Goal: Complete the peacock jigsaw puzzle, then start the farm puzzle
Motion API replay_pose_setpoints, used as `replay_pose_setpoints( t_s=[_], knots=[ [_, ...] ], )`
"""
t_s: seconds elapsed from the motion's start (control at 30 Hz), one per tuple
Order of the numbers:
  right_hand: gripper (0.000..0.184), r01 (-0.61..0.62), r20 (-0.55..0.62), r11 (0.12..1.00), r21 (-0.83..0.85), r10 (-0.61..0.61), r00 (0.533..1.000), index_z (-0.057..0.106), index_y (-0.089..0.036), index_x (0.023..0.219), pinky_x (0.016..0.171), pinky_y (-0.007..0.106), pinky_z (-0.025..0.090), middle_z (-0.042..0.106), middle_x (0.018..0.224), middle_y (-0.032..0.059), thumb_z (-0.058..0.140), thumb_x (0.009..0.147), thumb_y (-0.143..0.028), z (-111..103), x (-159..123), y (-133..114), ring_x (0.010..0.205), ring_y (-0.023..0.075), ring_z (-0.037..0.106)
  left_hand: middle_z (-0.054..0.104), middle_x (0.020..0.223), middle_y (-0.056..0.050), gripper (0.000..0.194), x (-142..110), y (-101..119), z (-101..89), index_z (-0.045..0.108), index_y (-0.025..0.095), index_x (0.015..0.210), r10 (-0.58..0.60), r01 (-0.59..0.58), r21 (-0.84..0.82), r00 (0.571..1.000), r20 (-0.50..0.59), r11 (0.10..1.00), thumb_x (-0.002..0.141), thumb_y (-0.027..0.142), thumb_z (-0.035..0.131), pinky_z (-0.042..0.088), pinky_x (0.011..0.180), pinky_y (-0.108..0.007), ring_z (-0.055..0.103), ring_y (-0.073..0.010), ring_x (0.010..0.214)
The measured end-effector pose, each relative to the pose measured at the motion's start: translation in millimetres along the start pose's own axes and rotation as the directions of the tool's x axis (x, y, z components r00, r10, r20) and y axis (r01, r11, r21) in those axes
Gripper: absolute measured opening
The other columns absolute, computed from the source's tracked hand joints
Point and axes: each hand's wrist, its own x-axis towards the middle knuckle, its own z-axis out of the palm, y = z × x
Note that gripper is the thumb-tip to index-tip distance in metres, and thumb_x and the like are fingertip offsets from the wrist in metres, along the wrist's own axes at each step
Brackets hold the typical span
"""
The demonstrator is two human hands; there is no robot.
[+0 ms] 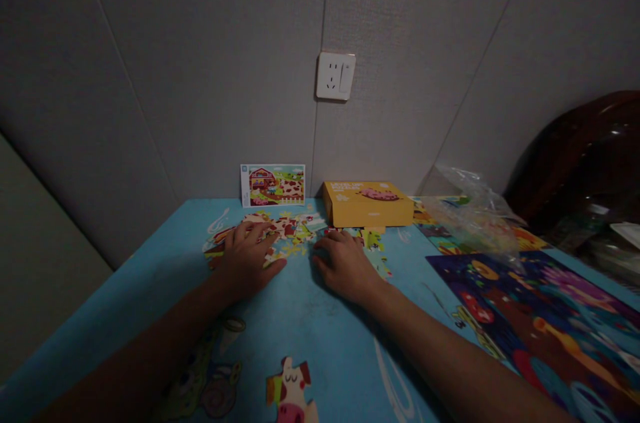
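A pile of loose jigsaw pieces (295,230) lies at the far side of the table. My left hand (245,260) rests open on its left part, fingers spread across the pieces and thumb pointing right. My right hand (347,266) is at the right part of the pile, just in front of the yellow puzzle box (373,213). Its fingers are curled down close to the thumb, and whatever lies under them is hidden. A picture card (275,185) with a barn and a cow leans upright against the wall behind the pile.
A cow-face puzzle piece (293,390) lies near the front edge. At right are a dark assembled picture (540,323) and a clear plastic bag (480,216) over another colourful picture. The wall (200,76) with a socket (335,76) closes off the back; a dark chair (590,150) stands right.
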Motion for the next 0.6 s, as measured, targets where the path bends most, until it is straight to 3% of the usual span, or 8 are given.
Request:
replay_pose_setpoints(
  t_s=[0.17, 0.4, 0.6],
  knots=[
    [0.027, 0.009, 0.008, 1.0, 0.01, -0.009, 1.0, 0.068, -0.019, 0.107, 0.096, 0.04, 0.036, 0.063, 0.112, 0.0119, 0.052, 0.087, -0.028, -0.4, -1.1, -2.0, 0.11, 0.026, 0.052, 0.054, 0.139, -0.003, 0.046, -0.8, 2.5, -0.5, 0.053, 0.026, 0.136, 0.149, -0.142, -0.077, 0.985, 0.091, 0.987, 0.091, 0.035, 0.049, 0.031, 0.102, -0.059, 0.034, -0.0377, 0.128],
    [0.029, 0.015, 0.027, 1.0, -0.005, -0.015, 1.0, 0.068, -0.019, 0.108, 0.097, 0.04, 0.036, 0.063, 0.113, 0.0125, 0.052, 0.087, -0.028, -0.7, -1.6, -0.8, 0.113, 0.0268, 0.051, 0.061, 0.123, -0.011, 0.044, 0.7, 4.7, -3.3, 0.059, 0.023, 0.129, 0.102, -0.095, -0.089, 0.991, 0.081, 0.992, 0.088, 0.037, 0.053, 0.038, 0.094, -0.055, 0.045, -0.0332, 0.112],
    [0.028, 0.025, 0.022, 1.0, -0.015, -0.024, 0.999, 0.068, -0.019, 0.106, 0.094, 0.041, 0.037, 0.063, 0.112, 0.0128, 0.052, 0.087, -0.029, 1.5, -1.0, 0.3, 0.112, 0.0281, 0.051, 0.058, 0.113, -0.013, 0.045, 1.6, 1.9, -3.0, 0.063, 0.025, 0.125, 0.006, -0.005, -0.015, 0.999, 0.051, 1.0, 0.085, 0.043, 0.056, 0.039, 0.093, -0.052, 0.045, -0.0336, 0.111]
  ],
)
